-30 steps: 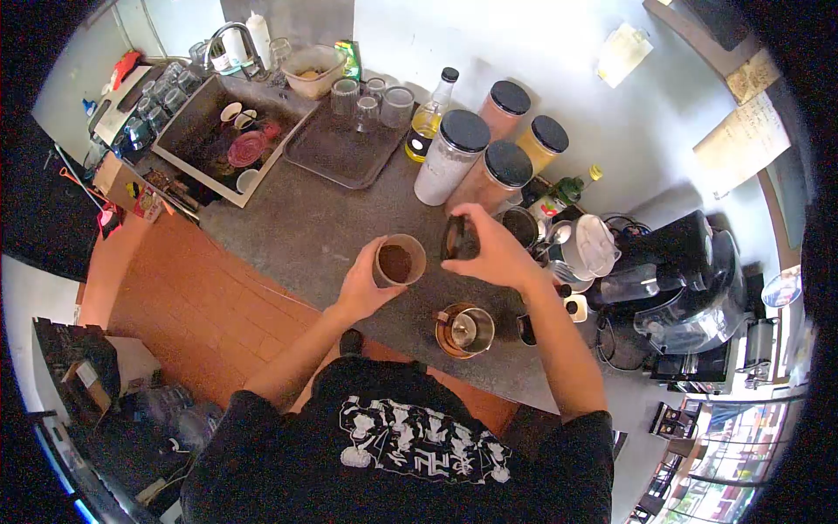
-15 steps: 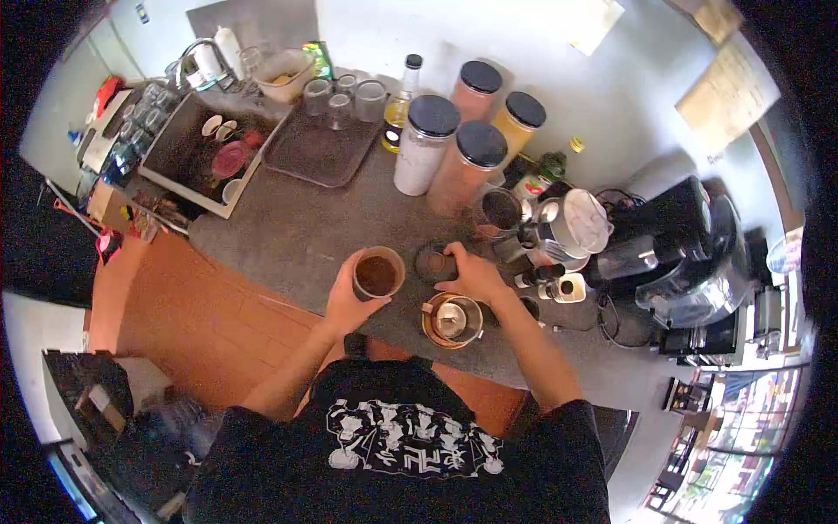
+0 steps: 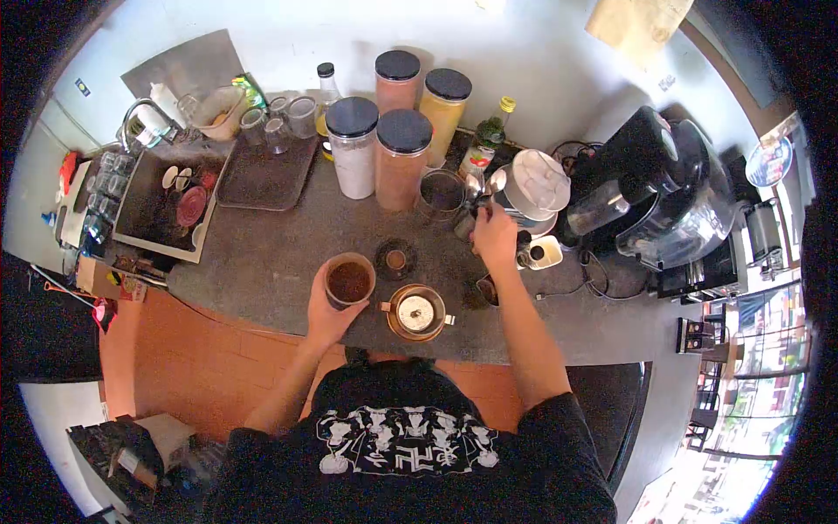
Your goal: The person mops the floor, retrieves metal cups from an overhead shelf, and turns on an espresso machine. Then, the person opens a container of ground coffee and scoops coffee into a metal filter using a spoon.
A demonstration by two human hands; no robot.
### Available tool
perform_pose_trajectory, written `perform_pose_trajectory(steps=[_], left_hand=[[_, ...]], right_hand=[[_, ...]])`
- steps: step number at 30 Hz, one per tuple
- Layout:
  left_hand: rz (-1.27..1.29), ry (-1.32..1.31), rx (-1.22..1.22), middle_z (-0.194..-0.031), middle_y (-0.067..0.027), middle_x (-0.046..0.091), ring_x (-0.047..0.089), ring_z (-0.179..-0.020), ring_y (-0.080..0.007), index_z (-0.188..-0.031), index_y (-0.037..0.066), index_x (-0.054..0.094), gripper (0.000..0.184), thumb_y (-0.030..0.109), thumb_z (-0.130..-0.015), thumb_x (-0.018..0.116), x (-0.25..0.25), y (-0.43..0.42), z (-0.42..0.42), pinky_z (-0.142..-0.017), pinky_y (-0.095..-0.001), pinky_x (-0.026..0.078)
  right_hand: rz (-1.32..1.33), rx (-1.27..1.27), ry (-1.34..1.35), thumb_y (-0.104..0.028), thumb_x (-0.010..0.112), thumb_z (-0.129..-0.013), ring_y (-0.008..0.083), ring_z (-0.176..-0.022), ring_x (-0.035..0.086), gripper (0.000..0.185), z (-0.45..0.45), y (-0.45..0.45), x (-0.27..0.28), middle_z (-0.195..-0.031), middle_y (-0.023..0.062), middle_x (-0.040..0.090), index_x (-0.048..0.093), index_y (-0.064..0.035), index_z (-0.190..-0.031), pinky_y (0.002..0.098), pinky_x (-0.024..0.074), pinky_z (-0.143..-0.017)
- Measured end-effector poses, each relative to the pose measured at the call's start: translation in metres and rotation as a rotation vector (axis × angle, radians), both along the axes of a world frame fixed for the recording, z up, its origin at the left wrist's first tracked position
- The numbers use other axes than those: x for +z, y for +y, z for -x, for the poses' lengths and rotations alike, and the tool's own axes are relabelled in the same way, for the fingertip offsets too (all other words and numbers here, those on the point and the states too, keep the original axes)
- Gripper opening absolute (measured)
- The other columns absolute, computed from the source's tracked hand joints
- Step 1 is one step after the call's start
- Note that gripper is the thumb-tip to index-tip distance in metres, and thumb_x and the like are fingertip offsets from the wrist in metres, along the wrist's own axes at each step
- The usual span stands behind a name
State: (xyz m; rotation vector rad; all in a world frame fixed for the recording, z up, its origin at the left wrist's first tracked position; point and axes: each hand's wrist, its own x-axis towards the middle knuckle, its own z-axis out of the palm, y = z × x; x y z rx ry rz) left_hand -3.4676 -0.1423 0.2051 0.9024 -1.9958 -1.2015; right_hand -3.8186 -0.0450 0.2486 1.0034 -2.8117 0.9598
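A cup of brown powder is held in my left hand, above the front part of the counter. To its right, a round metal filter with two side tabs rests on a brownish base. Behind the filter lies a dark round lid on the counter. My right hand reaches to the spoons and small containers, its fingers closed together near a small metal container; what they hold, if anything, is hidden. A glass jar stands just left of that hand.
Tall black-lidded jars and a green bottle line the wall. A brown tray with glasses and a sink are on the left. A black machine stands right, beside a white container.
My right hand has let go of the dark lid, now on the counter, and has moved right and back to the small containers. My left hand still holds the cup. The view has shifted right.
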Motion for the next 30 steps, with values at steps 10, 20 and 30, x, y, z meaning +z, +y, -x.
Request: perform_pose_trajectory(steps=[10, 20, 30], left_hand=[[0.074, -0.020, -0.007, -0.144, -0.0149, 0.054, 0.051, -0.137, -0.0283, -0.150, 0.003, 0.038, 0.099, 0.013, -0.069, 0.094, 0.016, 0.002, 0.009, -0.116, -0.0414, 0.040], [0.009, 0.055, -0.048, -0.145, -0.0175, 0.051, 0.052, -0.135, -0.0321, -0.151, 0.004, 0.038, 0.098, 0.013, -0.071, 0.093, 0.003, 0.000, 0.004, -0.113, -0.0424, 0.043], [-0.036, 0.095, 0.001, -0.146, -0.0181, 0.051, 0.052, -0.135, -0.0309, -0.151, 0.003, 0.039, 0.096, 0.012, -0.071, 0.093, 0.010, 0.000, 0.002, -0.113, -0.0425, 0.043]], right_hand=[[-0.152, -0.091, 0.072, -0.024, 0.063, -0.099, 0.0385, -0.073, 0.073, 0.029, 0.000, -0.021, 0.003, -0.070, 0.0217, 0.070, 0.065, 0.0051, -0.094, 0.0480, 0.0573, -0.073], [-0.005, -0.129, 0.007, -0.019, 0.061, -0.096, 0.0476, -0.083, 0.070, 0.020, 0.003, -0.017, 0.002, -0.093, 0.0291, 0.071, 0.061, -0.0008, -0.105, 0.0572, 0.0546, -0.072], [0.486, 0.266, 0.009, -0.009, 0.060, -0.101, 0.0391, -0.092, 0.065, 0.011, -0.062, 0.034, 0.143, -0.101, 0.0215, 0.065, 0.059, -0.0015, -0.108, 0.0428, 0.0530, -0.080]])
